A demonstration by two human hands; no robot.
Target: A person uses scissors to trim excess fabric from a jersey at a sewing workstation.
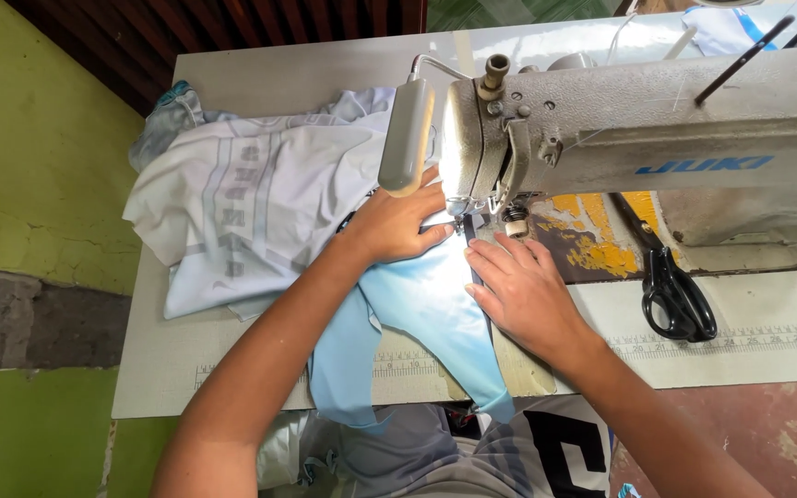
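A light blue fabric piece [417,309] lies across the sewing table and runs under the presser foot [461,210] of a grey industrial sewing machine [638,138]. My left hand [397,221] presses flat on the fabric just left of the needle, fingers spread. On the right side of the seam, my right hand [520,290] lies flat on the fabric edge with fingertips close to the foot. A small lamp [406,138] on the machine lights the spot.
A white and pale blue garment [251,203] is bunched at the table's left. Black scissors [671,286] lie right of my right hand, below the machine arm. The table [740,355] has a printed ruler along its front. A green wall stands to the left.
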